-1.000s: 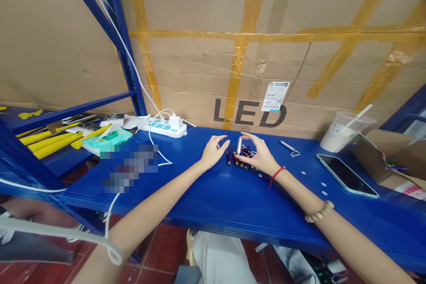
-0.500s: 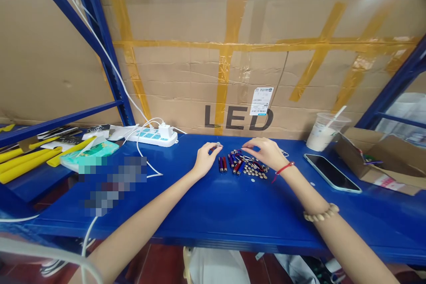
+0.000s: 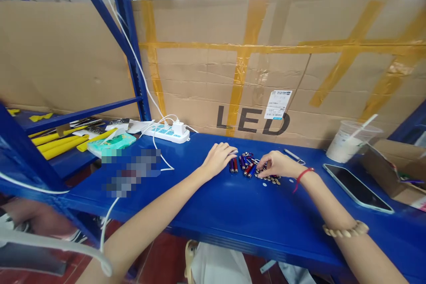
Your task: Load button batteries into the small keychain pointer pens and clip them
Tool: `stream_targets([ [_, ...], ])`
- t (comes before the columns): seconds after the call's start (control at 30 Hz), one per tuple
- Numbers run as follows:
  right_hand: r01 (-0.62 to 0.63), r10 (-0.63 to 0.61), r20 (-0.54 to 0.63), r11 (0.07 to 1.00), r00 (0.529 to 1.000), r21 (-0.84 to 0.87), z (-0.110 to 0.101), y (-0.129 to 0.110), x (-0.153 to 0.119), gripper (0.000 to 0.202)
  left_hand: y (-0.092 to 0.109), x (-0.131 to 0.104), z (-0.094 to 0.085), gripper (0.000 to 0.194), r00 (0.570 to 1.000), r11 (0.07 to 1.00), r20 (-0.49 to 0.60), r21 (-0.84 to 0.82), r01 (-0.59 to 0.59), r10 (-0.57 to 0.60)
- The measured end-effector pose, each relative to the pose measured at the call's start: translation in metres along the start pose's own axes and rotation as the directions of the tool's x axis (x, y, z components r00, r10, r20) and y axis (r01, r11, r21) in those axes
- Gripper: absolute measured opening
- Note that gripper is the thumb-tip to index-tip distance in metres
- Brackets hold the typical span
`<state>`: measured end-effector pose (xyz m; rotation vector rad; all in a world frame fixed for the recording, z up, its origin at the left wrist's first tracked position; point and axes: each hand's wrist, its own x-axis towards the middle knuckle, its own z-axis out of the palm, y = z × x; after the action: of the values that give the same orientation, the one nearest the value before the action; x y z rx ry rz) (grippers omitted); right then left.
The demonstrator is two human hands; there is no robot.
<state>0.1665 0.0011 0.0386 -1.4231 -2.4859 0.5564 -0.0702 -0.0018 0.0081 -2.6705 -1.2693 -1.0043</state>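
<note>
My left hand [image 3: 219, 159] is closed, palm down on the blue table [image 3: 213, 204], with a small silvery thing at its fingertips that I cannot make out. Just to its right, two small metal tubes [image 3: 234, 165], bluish and red, lie side by side. Further right is a pile of blue and red tubes [image 3: 248, 168] with metal ends. My right hand [image 3: 274, 164] reaches down over small round button cells [image 3: 274, 180], thumb and finger pinched among them; what they grip is hidden. One pale disc [image 3: 264, 184] lies in front of the cells.
A silver pen-like tube [image 3: 292, 155] lies behind my right hand. On the right are a phone [image 3: 357, 187], a drink cup [image 3: 346, 144] and an open carton [image 3: 399, 164]. A power strip [image 3: 169, 133] with white cables stands back left, near yellow rolls [image 3: 63, 145].
The view has swung left. My right hand has come down from behind the pile onto the cells. My left hand has turned palm down, closer to the two tubes.
</note>
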Motion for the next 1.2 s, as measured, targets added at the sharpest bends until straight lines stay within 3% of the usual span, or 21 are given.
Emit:
stream_targets([
  [0.23,0.021,-0.022,-0.022,0.999,1.000,-0.049,0.007,0.000,0.002,0.031,0.009,-0.004,-0.001,0.025,0.991,0.992,0.074,0.053,-0.116,0.112],
  [0.53,-0.003,0.003,-0.006,0.998,1.000,-0.067,0.012,0.000,0.000,0.027,0.007,-0.006,0.006,0.024,0.994,0.994,-0.026,0.036,-0.106,0.107],
  [0.87,0.031,-0.034,-0.021,0.988,0.999,-0.150,0.016,-0.003,0.004,0.027,0.009,-0.007,0.003,0.023,0.995,0.987,0.023,0.126,-0.104,0.102],
  [1.2,0.012,-0.024,-0.081,0.988,0.996,-0.154,0.023,-0.004,0.006,0.019,0.006,-0.007,0.011,0.021,0.995,0.989,-0.029,0.114,-0.094,0.098],
])
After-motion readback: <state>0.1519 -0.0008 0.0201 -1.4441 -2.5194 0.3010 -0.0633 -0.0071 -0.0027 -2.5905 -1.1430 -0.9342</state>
